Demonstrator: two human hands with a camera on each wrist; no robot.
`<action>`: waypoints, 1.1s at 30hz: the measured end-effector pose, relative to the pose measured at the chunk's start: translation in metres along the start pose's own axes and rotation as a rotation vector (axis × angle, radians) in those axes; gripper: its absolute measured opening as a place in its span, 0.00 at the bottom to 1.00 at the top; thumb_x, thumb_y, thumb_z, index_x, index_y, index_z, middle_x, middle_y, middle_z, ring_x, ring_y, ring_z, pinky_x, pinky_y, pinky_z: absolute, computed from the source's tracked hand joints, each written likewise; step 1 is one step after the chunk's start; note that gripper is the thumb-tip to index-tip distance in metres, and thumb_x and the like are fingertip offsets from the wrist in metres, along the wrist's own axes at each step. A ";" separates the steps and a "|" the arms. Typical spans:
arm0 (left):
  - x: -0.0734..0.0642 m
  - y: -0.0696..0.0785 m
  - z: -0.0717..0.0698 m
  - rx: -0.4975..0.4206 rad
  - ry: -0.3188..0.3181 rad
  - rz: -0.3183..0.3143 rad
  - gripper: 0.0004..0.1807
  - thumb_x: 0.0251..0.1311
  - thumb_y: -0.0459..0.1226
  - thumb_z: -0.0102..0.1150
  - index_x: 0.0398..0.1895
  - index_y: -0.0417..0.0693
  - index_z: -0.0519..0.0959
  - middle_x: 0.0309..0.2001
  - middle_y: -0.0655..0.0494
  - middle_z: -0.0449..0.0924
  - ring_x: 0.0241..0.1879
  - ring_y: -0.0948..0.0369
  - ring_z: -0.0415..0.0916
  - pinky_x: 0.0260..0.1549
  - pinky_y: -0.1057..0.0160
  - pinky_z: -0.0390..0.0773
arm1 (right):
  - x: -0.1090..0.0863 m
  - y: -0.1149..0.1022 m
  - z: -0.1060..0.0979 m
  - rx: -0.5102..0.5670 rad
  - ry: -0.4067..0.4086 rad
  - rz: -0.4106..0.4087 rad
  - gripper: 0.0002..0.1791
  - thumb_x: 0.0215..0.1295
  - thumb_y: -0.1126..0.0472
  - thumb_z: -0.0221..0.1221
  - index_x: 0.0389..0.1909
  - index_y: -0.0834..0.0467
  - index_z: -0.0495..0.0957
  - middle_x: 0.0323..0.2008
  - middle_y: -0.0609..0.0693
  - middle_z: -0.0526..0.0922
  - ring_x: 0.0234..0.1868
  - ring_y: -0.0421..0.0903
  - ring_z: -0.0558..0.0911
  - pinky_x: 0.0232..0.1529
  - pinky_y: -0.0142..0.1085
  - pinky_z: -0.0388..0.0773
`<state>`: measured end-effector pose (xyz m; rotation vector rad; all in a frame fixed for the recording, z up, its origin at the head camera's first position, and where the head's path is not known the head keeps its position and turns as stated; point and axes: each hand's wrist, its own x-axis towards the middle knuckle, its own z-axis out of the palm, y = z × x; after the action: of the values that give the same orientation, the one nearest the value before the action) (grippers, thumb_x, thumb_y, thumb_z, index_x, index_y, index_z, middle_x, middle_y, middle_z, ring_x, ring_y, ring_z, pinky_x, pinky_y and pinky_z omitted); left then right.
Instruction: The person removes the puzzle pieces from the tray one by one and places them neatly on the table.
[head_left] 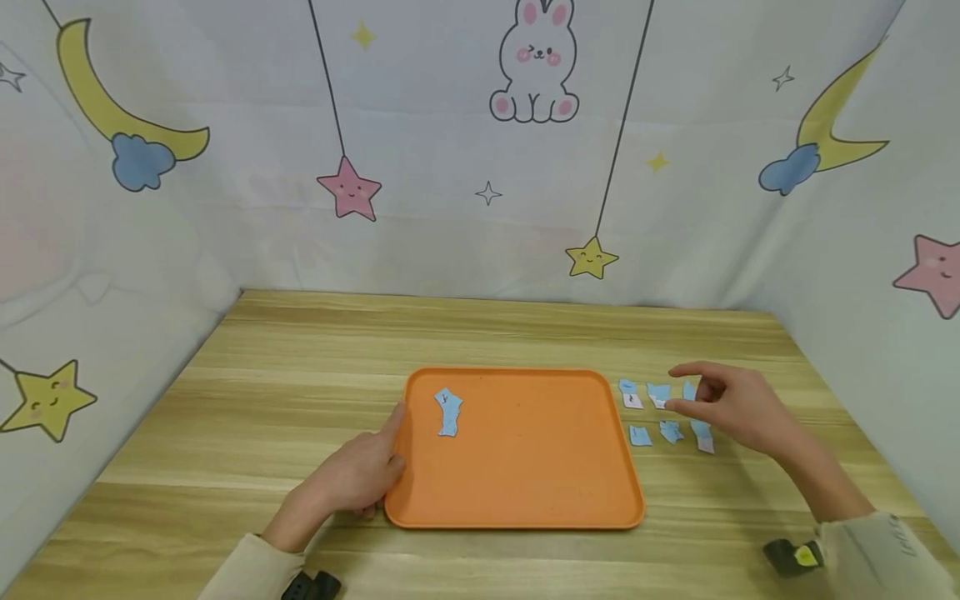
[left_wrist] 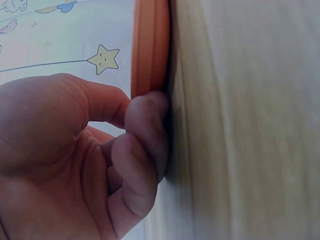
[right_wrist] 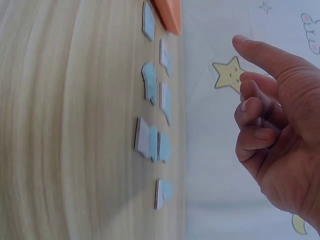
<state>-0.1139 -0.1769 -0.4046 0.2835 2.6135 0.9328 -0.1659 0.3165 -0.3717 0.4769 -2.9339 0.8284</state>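
My left hand (head_left: 358, 471) grips the left rim of an orange tray (head_left: 525, 467), which lies flat on the table. In the left wrist view its curled fingers (left_wrist: 145, 135) meet the tray's edge close to the tabletop. A light blue, irregular puzzle-like piece (head_left: 450, 414) with a small dark mark lies at the tray's upper left. Above the loose pieces right of the tray hovers my right hand (head_left: 742, 406), thumb and index finger apart, holding nothing. Several blue-and-white pieces (head_left: 632, 397) lie there in two rows; the hand partly hides the far row.
The wooden table (head_left: 300, 350) surrounds the tray. Behind and at both sides hangs a pale cloth (head_left: 450, 250) printed with stars, moons and a rabbit. A dark wrist device (head_left: 791, 557) sits by the right sleeve (head_left: 885, 550).
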 end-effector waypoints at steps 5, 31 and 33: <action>0.000 0.000 0.000 0.003 0.001 -0.001 0.43 0.72 0.30 0.46 0.86 0.36 0.39 0.15 0.52 0.75 0.06 0.65 0.70 0.10 0.63 0.72 | 0.007 -0.013 0.007 0.002 -0.001 -0.022 0.26 0.65 0.53 0.73 0.60 0.61 0.84 0.22 0.42 0.78 0.21 0.36 0.72 0.26 0.32 0.71; 0.001 0.001 0.001 0.010 0.010 -0.011 0.44 0.71 0.31 0.46 0.86 0.36 0.39 0.18 0.50 0.75 0.06 0.64 0.71 0.10 0.63 0.73 | 0.043 -0.070 0.053 0.062 -0.114 -0.087 0.26 0.64 0.54 0.73 0.61 0.62 0.83 0.23 0.43 0.77 0.21 0.40 0.72 0.25 0.32 0.71; 0.001 0.001 0.000 0.010 0.009 -0.011 0.44 0.71 0.30 0.46 0.86 0.36 0.39 0.18 0.50 0.75 0.06 0.64 0.71 0.10 0.63 0.73 | 0.046 -0.074 0.056 0.075 -0.126 -0.087 0.27 0.64 0.54 0.73 0.61 0.62 0.83 0.23 0.43 0.77 0.22 0.40 0.73 0.25 0.32 0.72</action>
<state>-0.1147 -0.1758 -0.4048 0.2670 2.6262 0.9202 -0.1852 0.2149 -0.3763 0.6805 -2.9781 0.9328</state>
